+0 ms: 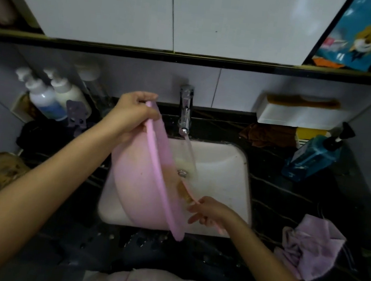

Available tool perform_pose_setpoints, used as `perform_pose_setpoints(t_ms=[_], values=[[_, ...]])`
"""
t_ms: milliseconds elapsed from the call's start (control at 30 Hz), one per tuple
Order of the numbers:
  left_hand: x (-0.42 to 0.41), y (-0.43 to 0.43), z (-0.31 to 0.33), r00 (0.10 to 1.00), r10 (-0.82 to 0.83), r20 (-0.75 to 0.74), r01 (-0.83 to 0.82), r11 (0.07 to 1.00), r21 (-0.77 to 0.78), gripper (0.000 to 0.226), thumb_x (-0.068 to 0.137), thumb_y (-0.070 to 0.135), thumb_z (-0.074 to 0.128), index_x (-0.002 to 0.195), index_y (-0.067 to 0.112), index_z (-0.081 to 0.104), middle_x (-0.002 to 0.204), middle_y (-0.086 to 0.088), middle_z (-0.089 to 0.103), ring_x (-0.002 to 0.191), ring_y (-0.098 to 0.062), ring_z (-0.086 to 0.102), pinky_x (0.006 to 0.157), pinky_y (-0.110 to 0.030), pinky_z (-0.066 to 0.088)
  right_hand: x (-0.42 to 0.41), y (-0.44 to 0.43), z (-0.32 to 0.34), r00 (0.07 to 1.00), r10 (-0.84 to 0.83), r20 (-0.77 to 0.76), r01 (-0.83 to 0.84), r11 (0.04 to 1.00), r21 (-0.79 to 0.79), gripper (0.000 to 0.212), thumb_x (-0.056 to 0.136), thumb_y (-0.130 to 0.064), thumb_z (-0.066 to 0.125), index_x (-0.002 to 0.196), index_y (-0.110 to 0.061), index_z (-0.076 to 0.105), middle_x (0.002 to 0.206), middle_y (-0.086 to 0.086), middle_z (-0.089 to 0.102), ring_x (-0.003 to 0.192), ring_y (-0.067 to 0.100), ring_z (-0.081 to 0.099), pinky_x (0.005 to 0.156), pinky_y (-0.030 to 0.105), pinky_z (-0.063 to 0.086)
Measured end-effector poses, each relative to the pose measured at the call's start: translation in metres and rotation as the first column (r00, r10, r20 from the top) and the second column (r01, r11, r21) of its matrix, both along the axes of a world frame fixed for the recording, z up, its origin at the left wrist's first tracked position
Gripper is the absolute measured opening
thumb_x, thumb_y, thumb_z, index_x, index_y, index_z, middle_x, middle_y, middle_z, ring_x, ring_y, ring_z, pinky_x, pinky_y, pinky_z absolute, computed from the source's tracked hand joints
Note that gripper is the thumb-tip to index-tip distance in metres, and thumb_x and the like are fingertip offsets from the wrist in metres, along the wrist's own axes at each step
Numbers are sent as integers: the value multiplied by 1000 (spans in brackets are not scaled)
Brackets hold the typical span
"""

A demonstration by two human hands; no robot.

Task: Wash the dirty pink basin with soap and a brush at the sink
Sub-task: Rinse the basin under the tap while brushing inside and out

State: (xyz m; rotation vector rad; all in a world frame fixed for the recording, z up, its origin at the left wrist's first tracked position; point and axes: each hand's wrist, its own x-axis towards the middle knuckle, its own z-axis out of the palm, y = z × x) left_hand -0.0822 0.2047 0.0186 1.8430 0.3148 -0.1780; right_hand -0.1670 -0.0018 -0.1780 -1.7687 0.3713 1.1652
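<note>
The pink basin (141,181) stands on its edge in the white sink (223,169), its opening turned to the right. My left hand (133,114) grips the basin's top rim. My right hand (208,210) holds a pink brush (186,191) by its handle, with the brown bristles against the inside of the basin near the rim. Water runs from the chrome tap (185,109) into the sink beside the basin.
Two white pump bottles (49,94) stand at the back left. A blue soap dispenser (314,155) sits at the right, with a brown cloth (267,134) behind it. A crumpled purple cloth (312,246) lies on the dark counter at the right.
</note>
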Motion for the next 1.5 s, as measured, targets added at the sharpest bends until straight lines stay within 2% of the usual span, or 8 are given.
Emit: perform_pose_setpoints(t_ms=[267,567,900,1000,1067,1167,1333,1500], values=[[9,-15,34,993,-11,114,5,999,48,40,77,-9,64,115,1,62,74,-6,56,38,-2,50,39,-12,43,-2,56,-13,992,-39,-122,70,965,254,28,86,6,56,73,-16,44,40,-9,45,31,0,35,32,12,29],[2,9,26,982,-8,188,-22,987,159,46,75,-3,60,118,14,62,106,-8,61,71,-11,56,58,-15,47,7,33,-16,988,-151,-14,150,961,232,29,81,2,67,80,-17,45,61,-3,43,37,2,36,35,16,30],[-7,37,-16,997,-67,46,51,959,280,53,73,-17,43,114,13,59,97,-12,60,87,-27,57,65,-23,46,18,-58,5,965,-16,261,42,995,-94,7,91,-15,57,96,-10,54,81,9,56,47,11,37,40,19,30],[1,41,-33,994,-106,-19,107,954,280,54,71,-18,42,112,9,61,102,-16,62,93,-30,60,69,-28,49,20,-65,4,894,23,447,80,974,-211,35,101,-38,34,104,-15,61,94,6,64,70,15,56,60,23,43],[5,41,-43,992,-117,-38,123,946,301,57,72,-19,43,122,4,58,106,-15,61,97,-29,59,74,-30,46,26,-68,2,838,109,534,32,968,-247,42,103,-37,29,137,-21,48,123,8,59,104,20,57,85,25,42],[9,37,-50,988,-157,-11,151,924,352,60,72,-22,42,125,2,55,105,-10,58,96,-23,56,78,-29,43,39,-69,4,703,360,613,-118,910,-399,45,102,-30,32,147,-32,29,126,9,59,105,21,58,80,23,41],[18,37,-64,961,-261,96,179,845,504,58,70,-20,45,121,3,59,104,-10,62,94,-18,57,82,-27,42,68,-56,8,449,767,458,-196,585,-787,62,98,-27,37,150,-35,6,117,11,55,99,29,59,71,31,41],[18,45,-76,951,-252,179,111,818,565,60,69,-18,47,126,1,57,119,-17,62,105,-18,56,89,-26,40,59,-38,4,594,706,385,-222,604,-765,46,99,-41,32,143,-28,34,119,10,57,104,28,57,83,34,42]])
